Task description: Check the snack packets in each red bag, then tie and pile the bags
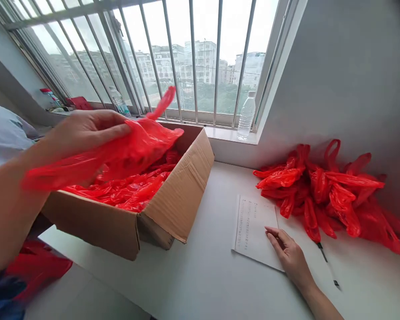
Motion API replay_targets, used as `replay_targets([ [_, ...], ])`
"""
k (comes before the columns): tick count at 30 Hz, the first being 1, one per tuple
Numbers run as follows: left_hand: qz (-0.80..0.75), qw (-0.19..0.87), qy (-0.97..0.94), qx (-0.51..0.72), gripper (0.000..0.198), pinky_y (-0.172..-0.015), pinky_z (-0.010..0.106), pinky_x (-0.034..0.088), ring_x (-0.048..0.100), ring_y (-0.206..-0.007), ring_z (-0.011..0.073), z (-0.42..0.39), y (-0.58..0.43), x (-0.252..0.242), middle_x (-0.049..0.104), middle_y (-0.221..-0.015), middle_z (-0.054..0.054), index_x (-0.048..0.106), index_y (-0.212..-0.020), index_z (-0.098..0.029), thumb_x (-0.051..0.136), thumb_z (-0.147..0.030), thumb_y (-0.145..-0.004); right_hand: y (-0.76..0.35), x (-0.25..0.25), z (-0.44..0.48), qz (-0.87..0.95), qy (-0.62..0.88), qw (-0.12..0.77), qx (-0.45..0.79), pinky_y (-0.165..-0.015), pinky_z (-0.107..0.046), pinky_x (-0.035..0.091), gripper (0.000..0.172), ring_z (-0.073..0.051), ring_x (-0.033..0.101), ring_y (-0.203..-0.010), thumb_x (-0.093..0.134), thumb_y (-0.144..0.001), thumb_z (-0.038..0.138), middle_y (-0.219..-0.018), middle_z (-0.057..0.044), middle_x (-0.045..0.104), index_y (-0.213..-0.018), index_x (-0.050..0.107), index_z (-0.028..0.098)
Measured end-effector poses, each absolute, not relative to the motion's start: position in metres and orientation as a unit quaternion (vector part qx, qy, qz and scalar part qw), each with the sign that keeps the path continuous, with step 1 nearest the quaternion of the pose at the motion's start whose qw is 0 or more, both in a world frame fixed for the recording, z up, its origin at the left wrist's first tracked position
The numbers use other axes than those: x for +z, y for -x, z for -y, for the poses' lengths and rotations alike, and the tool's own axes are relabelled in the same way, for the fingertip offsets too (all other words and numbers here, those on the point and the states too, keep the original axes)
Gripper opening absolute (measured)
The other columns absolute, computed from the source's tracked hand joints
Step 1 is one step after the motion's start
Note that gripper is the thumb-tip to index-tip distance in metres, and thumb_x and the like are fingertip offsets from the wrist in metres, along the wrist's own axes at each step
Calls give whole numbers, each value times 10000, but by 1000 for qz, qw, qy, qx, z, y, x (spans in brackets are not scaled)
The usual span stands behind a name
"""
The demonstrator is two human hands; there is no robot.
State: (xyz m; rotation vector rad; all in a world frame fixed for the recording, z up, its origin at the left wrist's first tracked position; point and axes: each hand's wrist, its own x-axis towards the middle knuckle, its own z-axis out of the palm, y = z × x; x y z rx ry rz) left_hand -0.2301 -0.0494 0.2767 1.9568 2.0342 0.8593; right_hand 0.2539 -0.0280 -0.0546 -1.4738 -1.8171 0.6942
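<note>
My left hand (86, 131) is closed on a red plastic bag (133, 149), held up over an open cardboard box (173, 200) that is full of more red bags (130, 191). The bag's handle sticks up toward the window. My right hand (286, 253) lies flat on a printed sheet of paper (253, 224) on the white table, fingers stretched out, holding nothing.
A heap of red bags (326, 195) lies against the grey wall at the right. A black pen (326, 264) lies by my right wrist. Water bottles (246, 116) stand on the barred window's sill. Another red bag (36, 266) hangs below the table's left edge.
</note>
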Motion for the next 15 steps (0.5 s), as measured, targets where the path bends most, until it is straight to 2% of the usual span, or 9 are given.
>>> replay_targets([
  [2,-686,53,-696,208,433,-619,271,445,631,-742,180,20,241,286,726,-843,21,717,-1010,-229,635,-579,-768,-255,-59,30,699,574,338,259,-903,-358,538,385,-249,631,-1112,485,-946,559,-1223,-29,688,-1156,667,292],
  [5,-653,16,-753,86,431,-634,257,433,625,-731,167,-23,243,282,735,-868,44,723,-979,-192,581,-558,-800,-259,-68,30,701,586,327,242,-901,-342,546,393,-252,630,-1137,504,-929,573,-1247,-25,682,-1152,671,296],
  [7,-652,8,-756,52,434,-665,250,434,634,-754,170,-45,239,276,737,-909,46,720,-1026,-184,572,-526,-803,-263,-75,29,702,590,323,233,-907,-334,551,407,-250,642,-1128,518,-912,592,-1244,-21,686,-1143,677,297],
  [9,-658,6,-752,35,477,-702,245,440,650,-793,179,-61,235,270,737,-950,33,685,-1154,-204,580,-499,-794,-267,-81,27,703,596,318,225,-889,-315,564,421,-245,655,-1114,525,-895,612,-1237,-12,691,-1134,684,303],
  [12,-659,16,-752,33,551,-731,238,448,664,-833,180,-71,229,261,734,-986,22,587,-1312,-226,573,-450,-809,-270,-84,26,700,607,309,215,-774,-262,592,433,-236,671,-1095,530,-876,628,-1228,0,698,-1128,693,316],
  [15,-646,59,-759,49,523,-714,224,454,665,-845,166,-73,222,242,729,-1001,30,567,-1321,-205,552,-409,-840,-272,-82,27,699,611,305,215,-590,-201,577,447,-236,684,-1063,545,-857,631,-1228,-9,698,-1126,703,312],
])
